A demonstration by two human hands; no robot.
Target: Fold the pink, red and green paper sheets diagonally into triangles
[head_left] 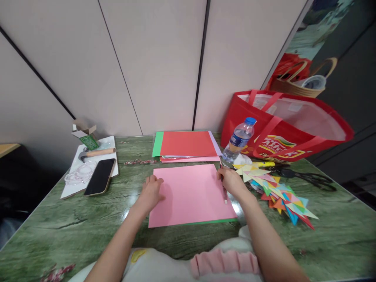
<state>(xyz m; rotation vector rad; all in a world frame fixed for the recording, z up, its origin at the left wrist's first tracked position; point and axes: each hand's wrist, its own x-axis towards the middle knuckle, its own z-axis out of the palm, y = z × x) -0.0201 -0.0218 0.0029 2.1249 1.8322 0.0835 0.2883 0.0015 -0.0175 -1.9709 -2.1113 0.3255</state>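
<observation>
A sheet of pink paper (190, 196) lies flat before me, with a strip of green paper (217, 221) showing under its front edge. My left hand (151, 192) rests on the sheet's left edge, thumb apart from the fingers. At the right edge, my right hand (230, 180) has its fingers closed around a slim pencil (225, 196), whose lower end lies over the pink paper. The fingers partly hide the pencil's middle.
Behind lies a stack of coloured paper (189, 143). To the right are a water bottle (239, 141), folded paper pieces (282, 196), scissors (311, 177), a yellow marker (263, 164) and a red bag (293, 129). Left are a phone (100, 177), hammer (98, 153) and small box (88, 139).
</observation>
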